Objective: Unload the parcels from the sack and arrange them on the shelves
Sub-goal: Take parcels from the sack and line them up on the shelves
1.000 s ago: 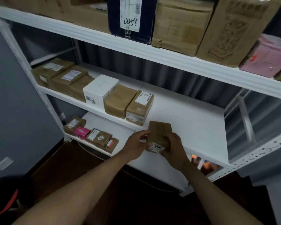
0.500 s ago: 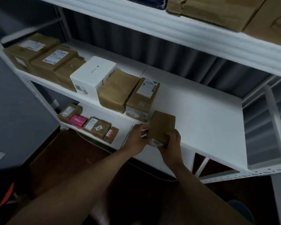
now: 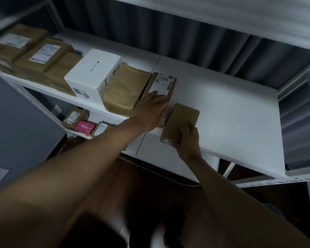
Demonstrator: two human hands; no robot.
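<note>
1. My right hand [image 3: 189,140] rests on the near end of a small brown parcel [image 3: 182,120]. The fingers curl over its top face and the thumb side wraps its near corner, so I am gripping it.
2. This small brown parcel lies flat on the white middle shelf [image 3: 231,108], its near end at the shelf's front edge. A white sticker shows at that near end, partly covered by my hand.
3. My left hand [image 3: 151,110] lies palm down with straight fingers on the labelled brown parcel [image 3: 162,86]. The fingers are apart from any grip; they only press on its top and near end.
4. The labelled brown parcel stands just left of the small brown parcel, with a narrow gap between them.
5. To its left along the shelf follow a taped brown parcel [image 3: 123,88], a white box [image 3: 93,72] and further brown boxes [image 3: 43,54] bearing labels.
6. On the lower shelf [image 3: 73,130], below my left forearm, sit a small brown box [image 3: 74,118], a pink packet [image 3: 84,127] and another labelled box, partly hidden.
</note>
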